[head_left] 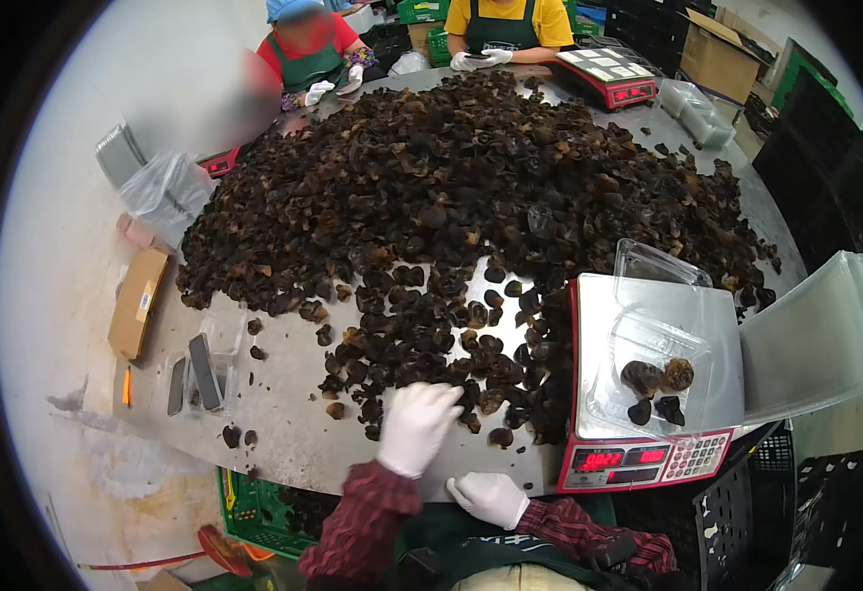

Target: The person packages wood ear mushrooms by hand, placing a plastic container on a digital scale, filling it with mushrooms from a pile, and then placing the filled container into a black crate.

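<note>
My left hand (pixel 420 426), in a white glove, is over the near edge of a big heap of dark, curled wood ear mushrooms (pixel 431 177). Its fingers bend down among loose pieces; the fingertips are hidden, so what they hold cannot be made out. Close to the table's front edge is my right hand (pixel 491 499), also gloved, its fingers curled in and their inside hidden. To its right stands a red-rimmed scale (pixel 648 458) with lit red digits. A clear plastic tray (pixel 638 340) lies on its plate, holding several mushroom pieces (pixel 660 378).
Stacked clear trays (pixel 816 340) lean beside the scale. At left are a cardboard box (pixel 139 300) and dark flat blocks (pixel 205 372). Below the metal table (pixel 284 433) sits a green crate (pixel 239 512). Across it are two people, a second scale (pixel 609 79) and more plastic boxes (pixel 696 113).
</note>
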`<state>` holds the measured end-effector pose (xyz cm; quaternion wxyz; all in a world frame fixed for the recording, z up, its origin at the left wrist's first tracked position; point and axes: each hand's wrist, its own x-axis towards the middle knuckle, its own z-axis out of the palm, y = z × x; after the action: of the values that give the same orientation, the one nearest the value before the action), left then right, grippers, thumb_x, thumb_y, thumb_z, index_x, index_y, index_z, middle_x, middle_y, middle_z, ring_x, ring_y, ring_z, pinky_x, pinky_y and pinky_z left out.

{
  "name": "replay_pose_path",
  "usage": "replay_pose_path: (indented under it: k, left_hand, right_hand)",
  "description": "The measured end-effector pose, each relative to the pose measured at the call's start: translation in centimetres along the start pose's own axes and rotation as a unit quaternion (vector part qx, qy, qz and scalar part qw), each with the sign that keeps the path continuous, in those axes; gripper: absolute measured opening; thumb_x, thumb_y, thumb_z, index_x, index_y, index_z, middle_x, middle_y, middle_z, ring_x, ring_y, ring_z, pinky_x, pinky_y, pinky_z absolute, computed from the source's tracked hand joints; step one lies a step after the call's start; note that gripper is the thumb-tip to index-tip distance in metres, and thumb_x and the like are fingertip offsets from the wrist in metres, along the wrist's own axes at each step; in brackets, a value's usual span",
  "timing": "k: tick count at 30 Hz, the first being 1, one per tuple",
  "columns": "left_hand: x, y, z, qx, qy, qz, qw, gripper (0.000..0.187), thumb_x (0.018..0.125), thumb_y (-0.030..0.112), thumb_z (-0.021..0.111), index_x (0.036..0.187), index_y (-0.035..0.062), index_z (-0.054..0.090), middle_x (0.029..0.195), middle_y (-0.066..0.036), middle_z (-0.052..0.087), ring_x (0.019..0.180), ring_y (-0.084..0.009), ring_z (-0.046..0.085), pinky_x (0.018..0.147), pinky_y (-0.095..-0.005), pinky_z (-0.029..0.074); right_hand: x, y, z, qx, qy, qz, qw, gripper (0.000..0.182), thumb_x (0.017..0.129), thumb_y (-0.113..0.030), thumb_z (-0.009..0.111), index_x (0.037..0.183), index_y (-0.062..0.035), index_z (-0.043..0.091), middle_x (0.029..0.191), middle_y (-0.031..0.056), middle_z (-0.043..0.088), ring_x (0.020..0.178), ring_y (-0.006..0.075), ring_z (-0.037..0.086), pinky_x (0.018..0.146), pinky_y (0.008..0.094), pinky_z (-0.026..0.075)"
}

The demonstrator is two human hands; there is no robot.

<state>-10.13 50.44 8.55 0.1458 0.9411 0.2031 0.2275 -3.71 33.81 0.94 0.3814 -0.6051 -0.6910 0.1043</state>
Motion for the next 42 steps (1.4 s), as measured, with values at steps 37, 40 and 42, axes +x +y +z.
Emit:
replay_pose_path:
  k: [37, 40, 42]
  left_hand:
    - [0.5, -4.5, 4.9, 0.112, -0.024, -0.052, 0.992, 0.038, 0.071, 0.039, 0.072, 0.104, 0.0218, 0.064, 0.117, -0.008, 0.054, 0.109, -0.0319, 0.048, 0.084, -0.0443, 0.044]
    - [0.5, -5.7, 4.8, -0.012, 0.045, -0.078, 0.996, 0.022, 0.073, 0.025, 0.073, 0.089, 0.0127, 0.065, 0.096, -0.007, 0.057, 0.089, -0.0265, 0.056, 0.074, -0.0348, 0.048]
    - [0.9, -6.4, 4.9, -0.12, 0.072, -0.11, 0.984, 0.018, 0.074, 0.018, 0.073, 0.085, 0.0082, 0.064, 0.09, -0.009, 0.058, 0.085, -0.0264, 0.058, 0.073, -0.035, 0.048]
  right_hand:
    - [-0.1, 0.3, 0.9, 0.007, 0.021, 0.025, 0.999, 0.025, 0.084, -0.015, 0.062, 0.063, -0.0074, 0.05, 0.055, 0.0095, 0.047, 0.046, 0.0279, 0.052, 0.042, 0.0388, 0.044]
    - [-0.2, 0.3, 0.8, 0.012, 0.019, 0.021, 1.0, 0.02, 0.085, -0.015, 0.061, 0.067, -0.0082, 0.053, 0.056, 0.0087, 0.046, 0.047, 0.0269, 0.053, 0.043, 0.0381, 0.044]
    - [-0.6, -0.1, -0.4, -0.038, -0.005, -0.029, 0.999, 0.006, 0.084, -0.013, 0.058, 0.081, -0.0076, 0.057, 0.062, 0.0074, 0.048, 0.051, 0.0243, 0.055, 0.045, 0.0369, 0.045]
